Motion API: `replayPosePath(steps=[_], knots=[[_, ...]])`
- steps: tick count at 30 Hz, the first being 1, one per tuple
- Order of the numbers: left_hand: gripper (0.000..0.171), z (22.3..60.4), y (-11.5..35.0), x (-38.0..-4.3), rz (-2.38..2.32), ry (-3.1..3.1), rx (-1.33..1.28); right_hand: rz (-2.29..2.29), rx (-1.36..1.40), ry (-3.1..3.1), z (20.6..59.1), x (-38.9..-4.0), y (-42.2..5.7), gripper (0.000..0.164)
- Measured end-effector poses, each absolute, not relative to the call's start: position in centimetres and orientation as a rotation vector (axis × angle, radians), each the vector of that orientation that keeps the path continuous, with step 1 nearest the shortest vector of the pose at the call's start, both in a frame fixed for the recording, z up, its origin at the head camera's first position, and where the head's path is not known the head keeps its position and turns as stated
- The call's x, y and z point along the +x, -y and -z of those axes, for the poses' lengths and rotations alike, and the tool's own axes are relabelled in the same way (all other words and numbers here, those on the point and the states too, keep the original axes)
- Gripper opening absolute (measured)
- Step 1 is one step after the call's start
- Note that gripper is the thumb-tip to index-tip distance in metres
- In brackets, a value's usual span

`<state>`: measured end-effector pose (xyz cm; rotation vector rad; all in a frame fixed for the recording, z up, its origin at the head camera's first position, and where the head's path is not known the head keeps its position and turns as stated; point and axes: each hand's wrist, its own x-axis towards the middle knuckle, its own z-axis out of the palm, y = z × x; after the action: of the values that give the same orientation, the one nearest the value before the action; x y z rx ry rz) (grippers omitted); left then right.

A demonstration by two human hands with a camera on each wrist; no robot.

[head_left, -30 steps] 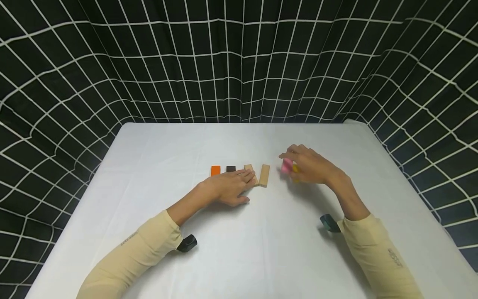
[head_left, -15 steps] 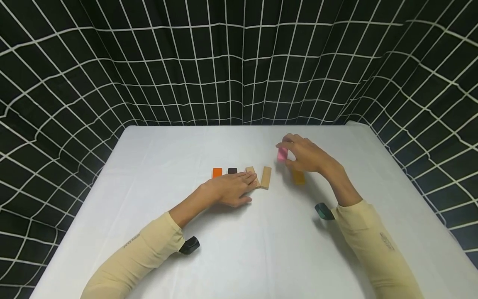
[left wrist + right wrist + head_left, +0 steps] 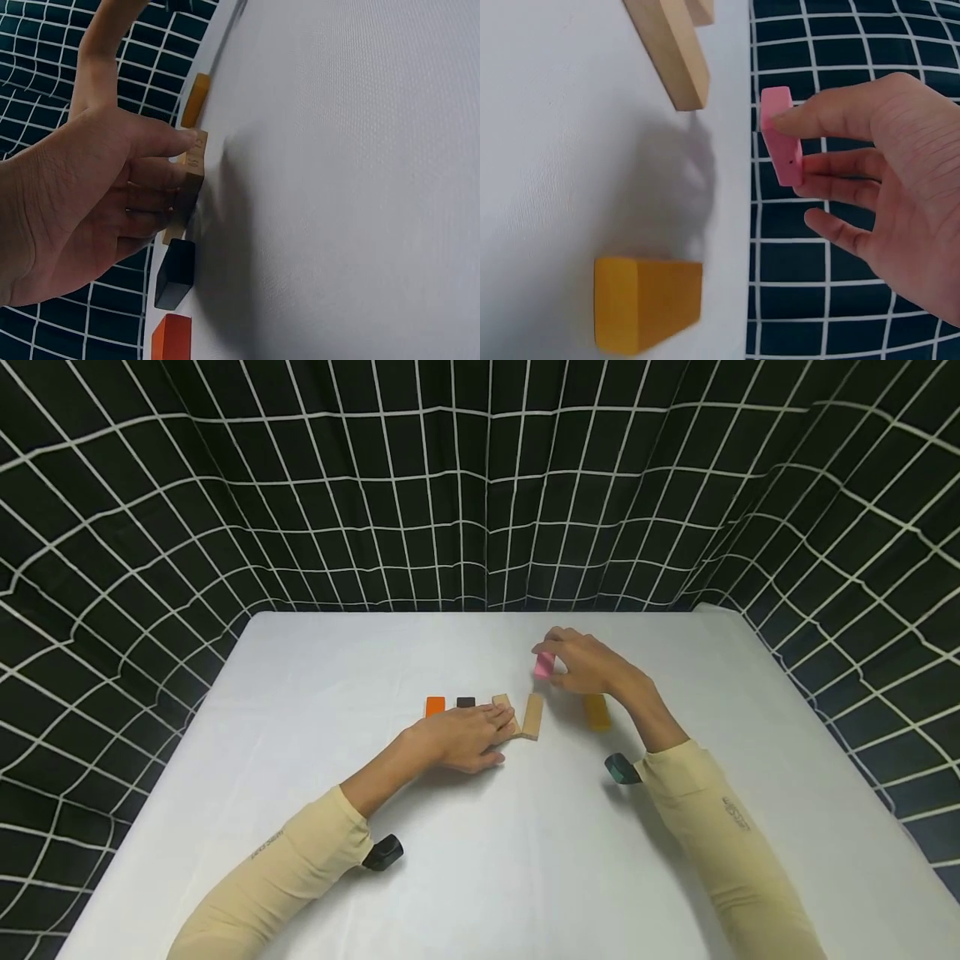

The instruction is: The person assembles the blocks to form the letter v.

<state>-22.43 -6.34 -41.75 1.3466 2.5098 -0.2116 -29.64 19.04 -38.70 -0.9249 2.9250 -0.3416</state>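
My right hand [image 3: 588, 664] pinches a pink block [image 3: 543, 666] between thumb and fingertips. In the right wrist view the pink block [image 3: 781, 139] is held up off the table. My left hand [image 3: 461, 739] lies with extended fingers over a plain wooden block [image 3: 501, 700]; the fingers hide part of it. Just right of these fingertips is a second wooden block [image 3: 532, 717], slightly slanted. Left of them, the far ends of a dark block [image 3: 466, 702] and an orange block [image 3: 435, 706] show behind the hand. In the left wrist view the fingertips touch the wooden blocks.
A yellow block [image 3: 597, 712] lies on the table to the right of the wooden ones, under my right wrist. The white table [image 3: 480, 877] is bordered by a black curtain [image 3: 480, 485] with a white grid. A dark wrist device sticks out below each sleeve.
My right hand has lifted the pink block away from beside the yellow block and carried it left and farther back. My left hand has stayed in place.
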Motion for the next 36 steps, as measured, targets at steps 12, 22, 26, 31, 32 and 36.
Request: replayPosePath(steps=[12,22,26,31,32,36], knots=[[0.063,41.5,5.8,-22.3,0.22,-2.514,1.344,0.286,-0.786,-2.799,40.3,-30.7,-19.0,0.049],[0.063,41.6,6.1,-22.4,0.221,-2.524,1.326,0.278,-0.866,-2.714,40.5,-31.0,-19.0,0.045],[0.064,41.7,6.2,-22.3,0.211,-2.525,1.302,0.296,-0.868,-2.702,40.7,-30.7,-19.0,0.042],[0.066,41.7,6.1,-22.3,0.228,-2.527,1.292,0.284,-0.868,-2.722,41.0,-30.7,-19.2,0.041],[0.066,41.7,6.1,-22.3,0.235,-2.529,1.285,0.287,-0.875,-2.723,41.0,-30.6,-19.2,0.041],[0.067,41.8,6.1,-22.2,0.24,-2.534,1.269,0.291,-0.876,-2.728,41.0,-30.3,-18.9,0.039]])
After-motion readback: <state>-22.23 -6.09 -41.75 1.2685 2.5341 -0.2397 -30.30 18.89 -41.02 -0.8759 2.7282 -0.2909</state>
